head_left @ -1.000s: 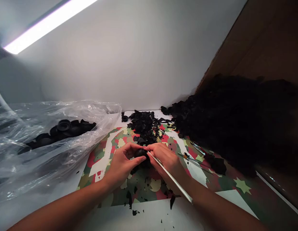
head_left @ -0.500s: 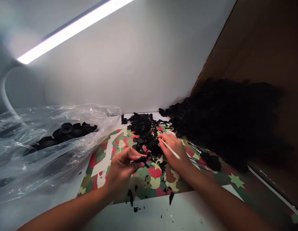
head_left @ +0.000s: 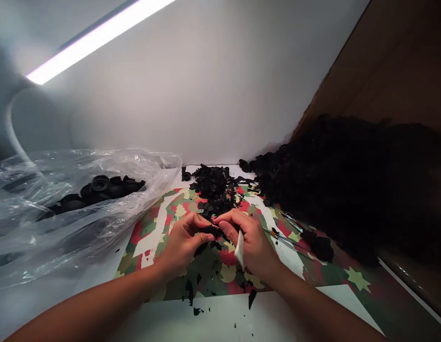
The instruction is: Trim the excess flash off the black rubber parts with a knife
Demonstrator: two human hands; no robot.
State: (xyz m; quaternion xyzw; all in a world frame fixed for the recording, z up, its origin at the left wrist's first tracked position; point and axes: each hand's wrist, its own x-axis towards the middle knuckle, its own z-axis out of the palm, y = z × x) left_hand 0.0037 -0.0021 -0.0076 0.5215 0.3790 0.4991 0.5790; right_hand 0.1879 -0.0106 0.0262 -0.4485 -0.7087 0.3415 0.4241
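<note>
My left hand pinches a small black rubber part over a colourful camouflage-patterned mat. My right hand meets it from the right, fingers closed on a thin white-handled tool whose handle points down toward me. The fingertips of both hands touch at the black part. Just beyond the hands lies a heap of black trimmings.
A clear plastic bag at the left holds several round black parts. A big dark pile of black parts fills the right side against a brown board. Thin tools lie on the mat by the pile. A lamp strip glows above.
My right hand had reached out to the trimmings heap half a second ago; it has come back to my left hand, and the tool now points downward.
</note>
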